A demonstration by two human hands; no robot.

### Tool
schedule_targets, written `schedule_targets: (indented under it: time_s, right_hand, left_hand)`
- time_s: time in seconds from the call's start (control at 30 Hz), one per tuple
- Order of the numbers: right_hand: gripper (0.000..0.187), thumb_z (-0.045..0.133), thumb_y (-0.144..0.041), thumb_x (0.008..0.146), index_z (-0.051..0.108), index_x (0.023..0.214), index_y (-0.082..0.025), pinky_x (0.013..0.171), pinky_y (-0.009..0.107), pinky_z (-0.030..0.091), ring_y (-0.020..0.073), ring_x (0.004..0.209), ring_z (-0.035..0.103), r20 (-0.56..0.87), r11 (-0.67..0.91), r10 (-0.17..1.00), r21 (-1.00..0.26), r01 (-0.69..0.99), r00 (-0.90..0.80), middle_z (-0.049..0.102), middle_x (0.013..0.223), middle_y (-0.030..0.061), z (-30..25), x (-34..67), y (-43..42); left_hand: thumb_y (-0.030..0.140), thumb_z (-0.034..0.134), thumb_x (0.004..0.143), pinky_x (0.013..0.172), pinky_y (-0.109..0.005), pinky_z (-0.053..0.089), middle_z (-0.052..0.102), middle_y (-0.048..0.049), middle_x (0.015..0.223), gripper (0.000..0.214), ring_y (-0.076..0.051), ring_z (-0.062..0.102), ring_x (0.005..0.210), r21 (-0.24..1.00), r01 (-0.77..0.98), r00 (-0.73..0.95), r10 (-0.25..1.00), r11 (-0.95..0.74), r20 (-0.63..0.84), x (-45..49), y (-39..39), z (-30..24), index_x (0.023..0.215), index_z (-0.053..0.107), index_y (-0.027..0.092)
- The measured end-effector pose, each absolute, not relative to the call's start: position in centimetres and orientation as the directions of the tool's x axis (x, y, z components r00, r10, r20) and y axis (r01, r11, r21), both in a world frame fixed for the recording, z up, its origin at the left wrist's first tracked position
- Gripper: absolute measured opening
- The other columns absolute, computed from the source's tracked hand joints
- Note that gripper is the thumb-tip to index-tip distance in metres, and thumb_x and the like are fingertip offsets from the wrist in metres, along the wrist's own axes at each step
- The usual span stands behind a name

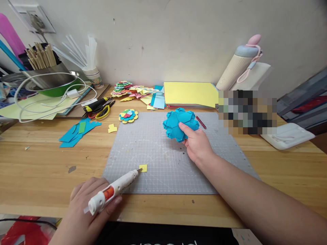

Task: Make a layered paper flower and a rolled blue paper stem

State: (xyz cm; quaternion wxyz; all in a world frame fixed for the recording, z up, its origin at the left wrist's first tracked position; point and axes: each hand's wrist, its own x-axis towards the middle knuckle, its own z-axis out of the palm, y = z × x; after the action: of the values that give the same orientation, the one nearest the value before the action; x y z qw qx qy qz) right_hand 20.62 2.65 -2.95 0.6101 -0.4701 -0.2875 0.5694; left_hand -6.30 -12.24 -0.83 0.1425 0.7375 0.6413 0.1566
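I have the right hand (199,143) near the centre of the frame, its arm reaching in from the lower right. It pinches a blue paper flower (175,123) by the near right side, thumb pressed flat on the face and fingers tucked underneath — a closed grip. The flower is tilted toward me above the upper middle of the grey cutting mat (163,182), its folded petal tips standing out all around.

At the lower left, my left hand (89,199) is wrapped about the white glue gun (117,186), with the thumb along the near side and the fingers curled on the far side; the handle is hidden from me. The gun slants up toward the middle of the frame, an orange part showing in its side. Its dark nozzle is over the left part of a small yellow paper square (144,168) on the mat — I cannot tell whether the two touch.

Left of centre, a many-coloured paper flower (128,116) lies by the mat's upper left corner, with a yellow scrap (112,128) below and to its left. Farther left I see blue paper pieces (73,136) overlapping on the wooden table (46,187), and yellow-handled scissors (103,112) above them. A dark red stick (201,122) lies just right of the blue flower. At the upper middle a yellow sheet (190,93) tops a stack near the wall, and a cream bottle (233,63) leans at the upper right.
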Motion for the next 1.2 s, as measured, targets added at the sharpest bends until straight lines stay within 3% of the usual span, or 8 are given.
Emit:
schedule_targets:
  time_s: [0.43, 0.67, 1.2]
  right_hand:
    - [0.035, 0.083, -0.042, 0.058, 0.071, 0.085, -0.024, 0.061, 0.033, 0.054, 0.0229, 0.073, 0.069, -0.197, -0.103, 0.96, -0.908, -0.406, 0.197, 0.076, 0.079, 0.0015, -3.08, 20.65, 2.72]
    - [0.035, 0.084, -0.042, 0.057, 0.071, 0.083, -0.023, 0.06, 0.032, 0.054, 0.0221, 0.07, 0.069, -0.19, -0.092, 0.962, -0.902, -0.421, 0.197, 0.076, 0.078, 0.0018, -2.99, 20.65, 2.69]
    - [0.035, 0.085, -0.042, 0.056, 0.071, 0.083, -0.023, 0.057, 0.028, 0.051, 0.0196, 0.068, 0.067, -0.198, -0.097, 0.96, -0.899, -0.427, 0.2, 0.075, 0.073, -0.0006, -3.24, 20.75, 2.81]
  left_hand:
    - [0.056, 0.048, 0.086, 0.072, -0.036, 0.044, 0.066, -0.0016, 0.073, 0.037, -0.021, 0.061, 0.072, 0.429, 0.892, 0.133, 0.99, -0.142, 0.049, -6.39, -12.09, -1.06, 0.077, 0.065, 0.024]
    - [0.058, 0.048, 0.086, 0.079, -0.038, 0.04, 0.069, -0.0028, 0.086, 0.037, -0.024, 0.06, 0.084, 0.423, 0.891, 0.146, 0.986, -0.166, 0.08, -6.34, -12.38, -0.72, 0.085, 0.066, 0.026]
    - [0.052, 0.047, 0.089, 0.08, -0.042, 0.041, 0.069, -0.0023, 0.086, 0.033, -0.025, 0.061, 0.085, 0.401, 0.898, 0.181, 0.983, -0.182, 0.041, -6.33, -12.3, -0.28, 0.084, 0.065, 0.025]
